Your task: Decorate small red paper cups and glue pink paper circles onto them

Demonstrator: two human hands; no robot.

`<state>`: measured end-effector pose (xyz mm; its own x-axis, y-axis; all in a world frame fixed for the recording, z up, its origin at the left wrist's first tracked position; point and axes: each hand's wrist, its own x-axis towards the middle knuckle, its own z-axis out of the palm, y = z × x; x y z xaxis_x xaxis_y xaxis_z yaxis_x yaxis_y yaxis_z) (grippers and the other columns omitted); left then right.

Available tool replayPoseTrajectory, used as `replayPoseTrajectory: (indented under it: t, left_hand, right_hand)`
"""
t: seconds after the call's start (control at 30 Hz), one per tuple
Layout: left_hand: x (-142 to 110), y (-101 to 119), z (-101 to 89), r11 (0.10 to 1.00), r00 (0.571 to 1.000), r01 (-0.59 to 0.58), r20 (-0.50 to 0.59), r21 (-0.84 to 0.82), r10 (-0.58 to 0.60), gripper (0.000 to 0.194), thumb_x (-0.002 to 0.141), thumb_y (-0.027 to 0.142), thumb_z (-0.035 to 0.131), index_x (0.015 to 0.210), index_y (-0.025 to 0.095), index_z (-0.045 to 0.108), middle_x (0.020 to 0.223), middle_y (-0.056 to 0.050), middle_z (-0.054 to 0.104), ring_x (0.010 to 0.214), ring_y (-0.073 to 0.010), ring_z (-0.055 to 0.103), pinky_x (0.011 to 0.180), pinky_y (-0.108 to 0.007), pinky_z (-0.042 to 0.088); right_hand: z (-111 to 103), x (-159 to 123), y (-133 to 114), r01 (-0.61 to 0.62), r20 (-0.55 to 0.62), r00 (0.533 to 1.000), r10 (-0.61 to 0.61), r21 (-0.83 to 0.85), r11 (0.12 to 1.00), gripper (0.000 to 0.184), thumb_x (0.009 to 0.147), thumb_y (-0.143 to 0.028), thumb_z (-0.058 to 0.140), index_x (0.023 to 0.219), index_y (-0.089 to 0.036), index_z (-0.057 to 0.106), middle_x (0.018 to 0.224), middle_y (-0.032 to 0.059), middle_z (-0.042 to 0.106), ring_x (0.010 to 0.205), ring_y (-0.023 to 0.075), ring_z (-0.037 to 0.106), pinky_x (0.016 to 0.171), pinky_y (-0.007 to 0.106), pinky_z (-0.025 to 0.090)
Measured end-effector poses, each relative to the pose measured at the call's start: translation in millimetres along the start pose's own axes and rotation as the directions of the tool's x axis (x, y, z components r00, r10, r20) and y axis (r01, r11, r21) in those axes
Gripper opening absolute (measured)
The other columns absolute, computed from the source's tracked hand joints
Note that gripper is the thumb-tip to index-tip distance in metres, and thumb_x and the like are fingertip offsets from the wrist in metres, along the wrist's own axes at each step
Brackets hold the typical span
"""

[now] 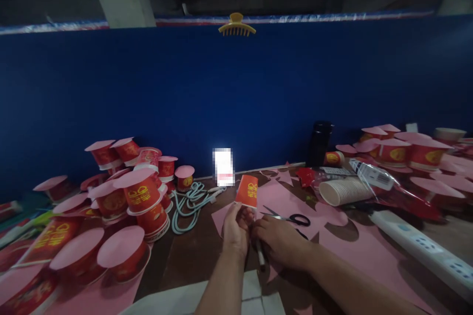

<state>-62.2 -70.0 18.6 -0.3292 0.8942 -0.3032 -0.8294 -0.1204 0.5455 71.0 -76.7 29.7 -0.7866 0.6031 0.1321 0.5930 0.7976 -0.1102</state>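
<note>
A red paper cup (247,192) with yellow printing lies tilted in the fingers of my left hand (238,229), which is closed around its lower end. Beside it, my right hand (275,238) is closed with curled fingers close to the cup's base. From under those fingers sticks out a slim pale stick (260,256) with a dark end; its other end is hidden. Black-handled scissors (295,218) lie just beyond my right hand on cut pink paper (284,199).
At left, red cups topped with pink paper discs (138,177) are piled up; more cups (395,150) stand at right. A pale blue cord (185,221), a stack of plain cups (345,192), a black bottle (320,142) and a white power strip (424,246) lie around.
</note>
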Motion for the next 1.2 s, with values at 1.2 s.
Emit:
replayPoseTrajectory:
  t: [1.2]
  left_hand:
    - [-23, -20, -4.0, 0.805, 0.909, -0.055, 0.364, 0.59, -0.205, 0.03, 0.063, 0.027, 0.08, 0.087, 0.011, 0.071, 0.078, -0.006, 0.07, 0.068, -0.0139, 0.063, 0.066, -0.023, 0.048]
  right_hand:
    - [-6, -9, 48, 0.068, -0.175, 0.712, 0.681, 0.981, 0.181, 0.038, 0.073, -0.054, 0.067, 0.073, -0.016, 0.061, 0.056, -0.0044, 0.047, 0.05, 0.0078, 0.041, 0.045, 0.02, 0.033]
